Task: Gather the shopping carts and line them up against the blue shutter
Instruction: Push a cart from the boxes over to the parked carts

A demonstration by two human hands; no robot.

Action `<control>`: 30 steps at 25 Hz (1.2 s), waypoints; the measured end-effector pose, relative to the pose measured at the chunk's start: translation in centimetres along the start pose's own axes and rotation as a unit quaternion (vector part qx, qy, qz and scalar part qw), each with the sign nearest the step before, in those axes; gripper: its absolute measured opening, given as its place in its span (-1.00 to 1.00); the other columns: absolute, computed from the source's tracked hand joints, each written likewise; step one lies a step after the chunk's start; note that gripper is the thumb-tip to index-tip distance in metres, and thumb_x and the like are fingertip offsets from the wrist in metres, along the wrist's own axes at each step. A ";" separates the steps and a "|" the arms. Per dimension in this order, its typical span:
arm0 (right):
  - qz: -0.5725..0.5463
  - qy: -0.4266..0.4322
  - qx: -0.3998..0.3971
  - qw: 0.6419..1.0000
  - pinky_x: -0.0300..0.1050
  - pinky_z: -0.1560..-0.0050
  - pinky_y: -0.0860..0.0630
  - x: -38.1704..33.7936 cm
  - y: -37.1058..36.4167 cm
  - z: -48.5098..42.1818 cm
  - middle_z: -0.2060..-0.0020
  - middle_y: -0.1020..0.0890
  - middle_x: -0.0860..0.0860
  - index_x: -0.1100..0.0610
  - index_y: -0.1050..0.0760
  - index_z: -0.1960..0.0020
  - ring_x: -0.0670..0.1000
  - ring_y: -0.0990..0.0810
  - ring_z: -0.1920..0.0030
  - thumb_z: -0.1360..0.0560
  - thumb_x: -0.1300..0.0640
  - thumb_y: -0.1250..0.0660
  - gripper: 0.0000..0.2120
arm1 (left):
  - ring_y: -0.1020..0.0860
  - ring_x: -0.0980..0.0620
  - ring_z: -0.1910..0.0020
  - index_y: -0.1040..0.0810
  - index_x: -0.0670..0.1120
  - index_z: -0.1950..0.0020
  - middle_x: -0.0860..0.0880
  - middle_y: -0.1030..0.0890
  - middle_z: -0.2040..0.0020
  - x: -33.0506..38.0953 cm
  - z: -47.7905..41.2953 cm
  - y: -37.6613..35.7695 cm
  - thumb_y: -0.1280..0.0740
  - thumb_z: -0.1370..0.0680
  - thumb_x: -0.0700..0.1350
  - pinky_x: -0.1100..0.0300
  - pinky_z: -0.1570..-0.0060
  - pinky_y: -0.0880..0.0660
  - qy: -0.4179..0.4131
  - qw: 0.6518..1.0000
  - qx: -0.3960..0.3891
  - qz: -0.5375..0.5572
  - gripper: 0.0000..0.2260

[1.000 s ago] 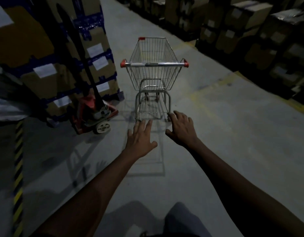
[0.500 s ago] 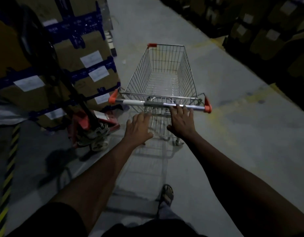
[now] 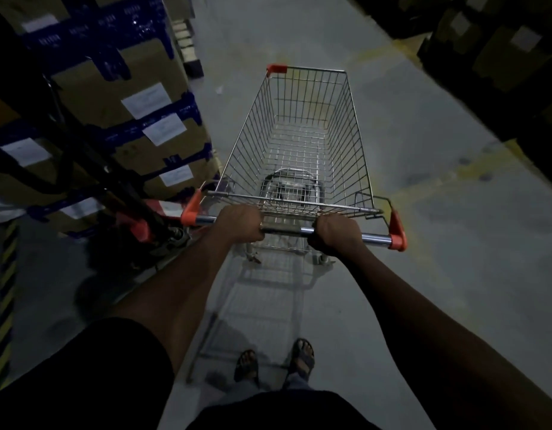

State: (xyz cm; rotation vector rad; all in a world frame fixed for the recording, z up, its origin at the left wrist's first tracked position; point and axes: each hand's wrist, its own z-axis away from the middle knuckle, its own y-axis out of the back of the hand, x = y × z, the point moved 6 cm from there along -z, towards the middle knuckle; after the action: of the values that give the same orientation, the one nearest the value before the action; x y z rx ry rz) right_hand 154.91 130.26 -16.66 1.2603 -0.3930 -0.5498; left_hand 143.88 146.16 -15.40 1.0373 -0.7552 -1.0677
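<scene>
Both hands grip the handle bar (image 3: 291,230) of a wire shopping cart (image 3: 302,144) that stands on the grey concrete floor (image 3: 439,274) of a dim warehouse aisle. The left hand (image 3: 241,224) wraps over the bar left of centre, fingers curled under and out of sight; the right hand (image 3: 336,234) closes around it right of centre in the same way. A short length of chrome shows between the two fists, and more of it runs out to the orange end caps (image 3: 397,228) on each side. The cart's basket is bare wire, pointing away from the person down the aisle, with one orange corner guard (image 3: 276,69) at its far left rim. Just beside the cart on the left rises a stack of cardboard boxes (image 3: 125,97) with blue strapping and white paper labels. A red pallet jack (image 3: 138,221) sits at the foot of that stack, its dark handle leaning up across the boxes; it lies close to the cart's left handle end. Yellow and black hazard striping (image 3: 4,293) runs along the far left edge of the floor. Faded yellow lines (image 3: 473,172) cross the floor to the right, and more boxes (image 3: 498,45) sit in shadow at the upper right. The person's sandalled feet (image 3: 274,363) stand behind the cart, between the forearms
</scene>
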 end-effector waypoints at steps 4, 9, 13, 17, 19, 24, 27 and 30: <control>0.010 -0.018 0.021 1.000 -0.07 0.24 -0.44 -0.1 -0.1 0.4 0.12 -0.64 0.12 0.14 -0.52 0.00 0.18 -0.62 0.13 -0.44 -0.06 -0.28 -0.71 | -0.61 -0.15 0.08 -0.61 -0.13 0.09 -0.13 -0.64 0.10 0.0 0.5 0.2 -0.34 -0.45 0.07 0.04 0.07 -0.51 0.016 0.999 0.032 0.014 -0.73; 0.020 -0.037 0.024 0.999 -0.09 0.24 -0.41 -0.5 -0.2 2.3 0.12 -0.63 0.10 0.10 -0.54 0.01 0.16 -0.61 0.13 -0.44 -0.08 -0.30 -0.73 | -0.60 -0.19 0.00 -0.60 -0.13 -0.01 -0.17 -0.63 0.00 0.7 2.0 -0.1 -0.33 -0.45 0.06 0.02 0.01 -0.51 0.021 0.999 0.024 -0.005 -0.70; 0.018 -0.045 0.026 0.998 -0.10 0.26 -0.38 -2.1 -0.9 4.6 0.14 -0.62 0.11 0.10 -0.55 0.03 0.18 -0.61 0.16 -0.44 -0.09 -0.30 -0.73 | -0.60 -0.13 0.03 -0.59 -0.11 -0.01 -0.13 -0.63 0.02 0.8 4.2 -1.0 -0.30 -0.48 0.09 0.07 0.06 -0.50 0.016 0.999 0.017 -0.023 -0.70; 0.007 -0.058 0.018 0.998 -0.11 0.25 -0.40 -4.0 -1.3 7.5 0.17 -0.62 0.10 0.09 -0.56 0.07 0.16 -0.61 0.17 -0.43 -0.09 -0.32 -0.75 | -0.60 -0.11 0.02 -0.59 -0.07 -0.03 -0.10 -0.64 0.00 0.9 6.5 -2.0 -0.31 -0.46 0.14 0.08 0.06 -0.49 0.007 0.999 0.016 -0.041 -0.68; 0.005 -0.067 0.019 0.998 -0.12 0.26 -0.37 -4.7 -1.7 9.1 0.16 -0.62 0.09 0.09 -0.56 0.06 0.15 -0.61 0.16 -0.44 -0.09 -0.32 -0.75 | -0.61 -0.11 0.03 -0.60 -0.06 -0.01 -0.09 -0.65 0.01 1.2 7.7 -2.8 -0.31 -0.45 0.12 0.08 0.05 -0.50 -0.003 0.999 0.020 -0.050 -0.70; 0.010 -0.088 0.021 0.996 -0.12 0.28 -0.36 -5.9 -3.0 13.3 0.16 -0.62 0.08 0.10 -0.55 0.04 0.14 -0.61 0.19 -0.46 -0.09 -0.30 -0.73 | -0.62 -0.10 0.06 -0.61 -0.07 0.03 -0.09 -0.66 0.05 2.2 10.0 -5.0 -0.33 -0.43 0.11 0.11 0.11 -0.51 -0.023 0.997 0.024 -0.071 -0.71; -0.008 -0.102 0.027 0.994 -0.11 0.27 -0.37 -6.5 -3.5 16.1 0.17 -0.62 0.10 0.12 -0.55 0.07 0.17 -0.61 0.17 -0.44 -0.05 -0.33 -0.76 | -0.62 -0.09 0.05 -0.60 -0.05 0.00 -0.08 -0.65 0.04 3.2 11.3 -5.8 -0.36 -0.42 0.14 0.11 0.10 -0.50 -0.043 0.996 0.024 -0.080 -0.69; -0.012 -0.125 0.031 0.992 -0.12 0.27 -0.35 -6.8 -4.0 18.7 0.17 -0.63 0.09 0.11 -0.55 0.09 0.16 -0.61 0.16 -0.44 -0.05 -0.32 -0.77 | -0.61 -0.09 0.06 -0.60 -0.03 -0.02 -0.07 -0.65 0.04 4.4 12.5 -6.3 -0.37 -0.40 0.17 0.10 0.11 -0.50 -0.058 0.995 0.018 -0.080 -0.66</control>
State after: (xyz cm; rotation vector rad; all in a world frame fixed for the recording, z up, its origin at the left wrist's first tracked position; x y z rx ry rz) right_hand 138.18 118.80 -15.41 1.2605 -0.6091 -0.7238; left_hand 132.18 137.44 -16.86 1.0880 -0.7966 -1.2642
